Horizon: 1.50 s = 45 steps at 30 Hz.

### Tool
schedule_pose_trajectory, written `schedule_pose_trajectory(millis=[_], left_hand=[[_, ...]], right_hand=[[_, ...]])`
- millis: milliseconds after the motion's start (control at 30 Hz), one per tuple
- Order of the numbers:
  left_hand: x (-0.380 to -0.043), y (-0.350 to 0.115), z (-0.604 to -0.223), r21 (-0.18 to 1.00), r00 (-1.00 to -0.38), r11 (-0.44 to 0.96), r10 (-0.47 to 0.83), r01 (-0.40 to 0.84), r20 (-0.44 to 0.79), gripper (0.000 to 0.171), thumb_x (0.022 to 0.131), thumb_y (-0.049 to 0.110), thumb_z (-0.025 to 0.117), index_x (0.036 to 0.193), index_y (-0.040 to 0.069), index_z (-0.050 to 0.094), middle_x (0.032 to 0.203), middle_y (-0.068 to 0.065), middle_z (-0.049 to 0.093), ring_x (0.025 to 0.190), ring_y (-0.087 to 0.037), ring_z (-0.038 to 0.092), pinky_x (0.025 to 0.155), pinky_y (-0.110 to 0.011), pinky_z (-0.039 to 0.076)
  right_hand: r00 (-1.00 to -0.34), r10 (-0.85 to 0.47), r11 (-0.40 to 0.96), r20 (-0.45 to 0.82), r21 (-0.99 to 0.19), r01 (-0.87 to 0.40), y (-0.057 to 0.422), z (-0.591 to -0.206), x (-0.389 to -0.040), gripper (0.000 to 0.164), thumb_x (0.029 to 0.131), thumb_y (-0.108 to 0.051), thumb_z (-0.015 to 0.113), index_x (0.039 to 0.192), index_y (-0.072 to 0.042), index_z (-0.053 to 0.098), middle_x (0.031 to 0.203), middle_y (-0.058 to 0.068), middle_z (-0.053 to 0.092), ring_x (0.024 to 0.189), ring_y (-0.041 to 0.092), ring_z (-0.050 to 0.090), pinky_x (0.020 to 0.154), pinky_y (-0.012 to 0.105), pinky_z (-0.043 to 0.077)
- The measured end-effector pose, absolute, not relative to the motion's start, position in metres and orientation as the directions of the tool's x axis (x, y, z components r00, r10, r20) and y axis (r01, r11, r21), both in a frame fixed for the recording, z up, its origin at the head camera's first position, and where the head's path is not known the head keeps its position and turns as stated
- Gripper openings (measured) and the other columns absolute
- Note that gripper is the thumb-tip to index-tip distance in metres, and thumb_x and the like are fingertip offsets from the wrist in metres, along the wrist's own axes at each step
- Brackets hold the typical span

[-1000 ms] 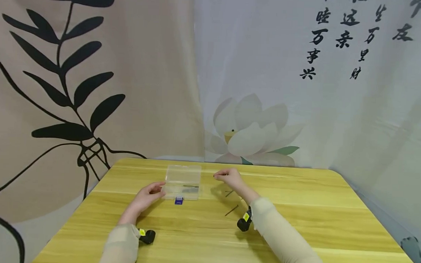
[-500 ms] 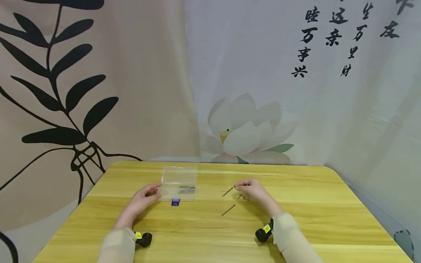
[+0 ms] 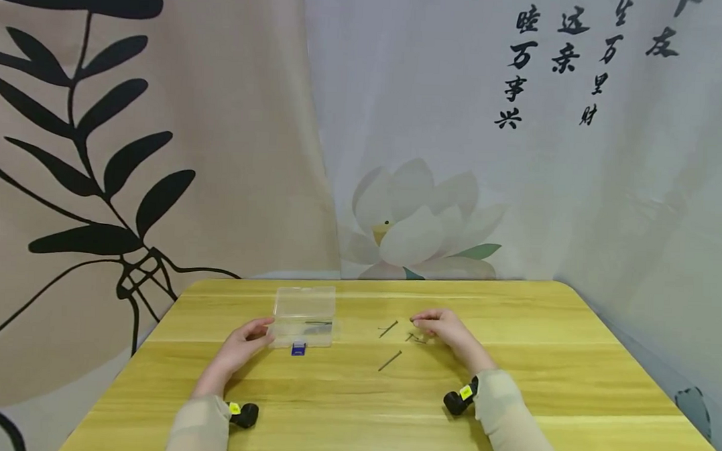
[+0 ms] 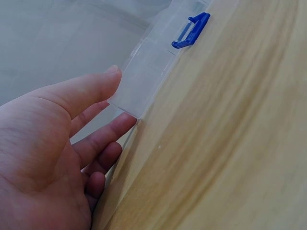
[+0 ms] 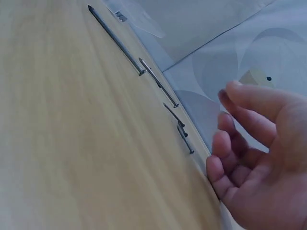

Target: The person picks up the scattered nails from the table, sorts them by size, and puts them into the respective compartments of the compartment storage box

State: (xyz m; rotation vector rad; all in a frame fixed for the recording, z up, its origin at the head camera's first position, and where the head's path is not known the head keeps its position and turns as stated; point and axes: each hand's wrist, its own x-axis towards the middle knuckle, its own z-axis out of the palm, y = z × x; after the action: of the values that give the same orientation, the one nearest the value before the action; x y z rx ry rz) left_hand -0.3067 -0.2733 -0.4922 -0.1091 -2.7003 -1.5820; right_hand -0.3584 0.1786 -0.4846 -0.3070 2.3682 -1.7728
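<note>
A clear plastic box [image 3: 285,332] with its lid [image 3: 304,302] raised lies at the back left of the table. It has a blue latch [image 3: 298,349] in front and thin dark pieces [image 3: 318,323] inside. My left hand [image 3: 241,346] grips the box's left end; its thumb [image 4: 91,88] is at the upper edge, other fingers lower. My right hand [image 3: 451,331] hovers by several loose nails [image 3: 415,338], thumb and index tips close together, with no nail showing between them. A long nail [image 5: 115,40] lies apart from a medium nail [image 5: 158,82] and smaller ones [image 5: 184,139].
A yellow wood-grain table [image 3: 330,410] carries everything, with a printed cloth [image 3: 244,148] hanging behind its far edge. Black wrist cameras are worn on the left sleeve [image 3: 199,425] and right sleeve [image 3: 515,417].
My right hand has moved right and toward me, from beside the box to the small nails, which it uncovers. The left hand stays at the box. The head view has shifted slightly.
</note>
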Motion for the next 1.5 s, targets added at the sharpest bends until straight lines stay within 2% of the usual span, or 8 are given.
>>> schedule_pose_trajectory(millis=[100,167,333,467,600,1000,1267,1500], left_hand=[[-0.305,-0.275,-0.492,0.874,-0.997,0.480,0.057,0.069,0.048,0.052,0.095,0.024,0.065,0.141,0.005,0.050,0.130,-0.022,0.053,0.117,-0.034,0.048,0.097,-0.049,0.038],[-0.305,-0.275,-0.492,0.877,-0.997,0.475,0.061,0.074,0.051,0.052,0.095,0.024,0.065,0.141,0.004,0.049,0.131,-0.023,0.052,0.118,-0.035,0.047,0.098,-0.050,0.037],[-0.304,-0.276,-0.491,0.878,-0.997,0.474,0.058,0.075,0.054,0.053,0.095,0.023,0.065,0.141,0.004,0.049,0.131,-0.023,0.052,0.119,-0.035,0.047,0.099,-0.050,0.037],[-0.304,-0.275,-0.493,0.875,-0.997,0.479,0.059,0.073,0.051,0.052,0.095,0.023,0.064,0.141,0.004,0.049,0.131,-0.023,0.053,0.118,-0.035,0.048,0.099,-0.050,0.037],[-0.304,-0.275,-0.495,0.877,-0.997,0.474,0.059,0.073,0.051,0.050,0.095,0.023,0.064,0.140,0.005,0.050,0.130,-0.022,0.053,0.117,-0.035,0.048,0.098,-0.049,0.037],[-0.308,-0.273,-0.494,0.870,-0.997,0.487,0.055,0.078,0.058,0.051,0.095,0.024,0.065,0.140,0.005,0.051,0.128,-0.020,0.055,0.116,-0.033,0.049,0.097,-0.047,0.038],[-0.310,-0.275,-0.498,0.875,-0.997,0.479,0.062,0.073,0.050,0.051,0.095,0.019,0.064,0.140,0.001,0.049,0.129,-0.023,0.054,0.117,-0.034,0.048,0.096,-0.047,0.037],[-0.307,-0.274,-0.493,0.872,-0.997,0.485,0.064,0.072,0.047,0.051,0.096,0.022,0.064,0.141,0.003,0.048,0.129,-0.021,0.054,0.116,-0.033,0.049,0.096,-0.046,0.038]], right_hand=[[-0.941,-0.339,0.318,-0.011,-0.942,-0.104,0.179,-0.484,-0.358,0.025,0.090,-0.015,0.070,0.110,0.000,0.071,0.100,0.006,0.068,0.079,0.018,0.057,0.069,0.030,0.048],[-0.916,-0.401,0.352,0.005,-0.922,-0.159,0.178,-0.482,-0.357,0.025,0.089,-0.016,0.070,0.110,-0.004,0.072,0.104,0.006,0.068,0.087,0.018,0.059,0.074,0.031,0.049],[-0.840,-0.539,0.380,0.055,-0.875,-0.301,0.174,-0.481,-0.355,0.024,0.087,-0.015,0.073,0.108,-0.005,0.074,0.111,0.008,0.066,0.100,0.020,0.055,0.084,0.034,0.045],[-0.804,-0.593,0.401,0.043,-0.850,-0.341,0.171,-0.484,-0.351,0.023,0.084,-0.013,0.075,0.106,-0.005,0.075,0.104,0.006,0.063,0.095,0.020,0.052,0.081,0.034,0.042],[-0.799,-0.601,0.409,0.028,-0.848,-0.337,0.167,-0.486,-0.347,0.023,0.081,-0.012,0.078,0.102,-0.004,0.076,0.094,0.008,0.056,0.087,0.021,0.046,0.076,0.035,0.037],[-0.834,-0.551,0.460,0.039,-0.820,-0.342,0.159,-0.489,-0.348,0.019,0.075,-0.007,0.082,0.094,-0.006,0.078,0.091,0.006,0.051,0.084,0.021,0.043,0.077,0.036,0.035],[-0.833,-0.550,0.453,0.054,-0.819,-0.353,0.157,-0.491,-0.345,0.011,0.076,-0.009,0.082,0.086,-0.005,0.079,0.086,0.005,0.052,0.081,0.021,0.043,0.074,0.035,0.036],[-0.822,-0.564,0.462,0.076,-0.797,-0.390,0.160,-0.491,-0.346,0.006,0.079,-0.009,0.079,0.085,-0.006,0.078,0.087,0.005,0.053,0.082,0.020,0.045,0.075,0.033,0.039]])
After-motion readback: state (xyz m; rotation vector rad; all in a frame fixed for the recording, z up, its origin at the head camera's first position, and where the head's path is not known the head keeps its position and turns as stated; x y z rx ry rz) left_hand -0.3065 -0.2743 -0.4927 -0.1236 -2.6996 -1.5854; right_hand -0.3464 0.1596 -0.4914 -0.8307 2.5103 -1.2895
